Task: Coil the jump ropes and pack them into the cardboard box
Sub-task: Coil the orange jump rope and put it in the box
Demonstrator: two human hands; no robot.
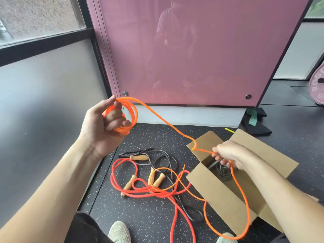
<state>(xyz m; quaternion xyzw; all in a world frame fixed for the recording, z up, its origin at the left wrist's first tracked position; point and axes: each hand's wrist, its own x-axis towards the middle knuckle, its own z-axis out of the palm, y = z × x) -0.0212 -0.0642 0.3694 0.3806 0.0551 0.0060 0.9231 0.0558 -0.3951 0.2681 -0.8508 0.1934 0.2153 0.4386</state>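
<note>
Left hand (105, 123) is raised, fingers curled around a stack of orange rope (130, 111) loops; several turns are already gathered there. From that coil one strand runs down and right to the right hand (228, 155), which pinches the rope between its fingertips just above the open cardboard box (219, 190). Small kink in the strand just left of the pinch.

Below the right hand the orange rope drops in a long slack loop over the box's near flap, sweeps close to the shoes (120, 231) and trails back across the floor (149, 216) pile, free end sticking up near the handles.

Floor pile, between hands: red rope (112, 174) and black rope (168, 158), both uncoiled and tangled together, with wooden handles (129, 183) lying among them. The orange tail crosses over the red one.

Box: flaps open, a dark coiled rope (223, 171) already inside, so one looks packed.

Step, as judged: mid-coil on the orange rope, roughly half wound. Next move calls for the right hand to feed the next length up to the left and lay another loop, sliding along the strand. Needs the kink worked out and the tail pulled clear of the red rope, else it drags the pile.
</note>
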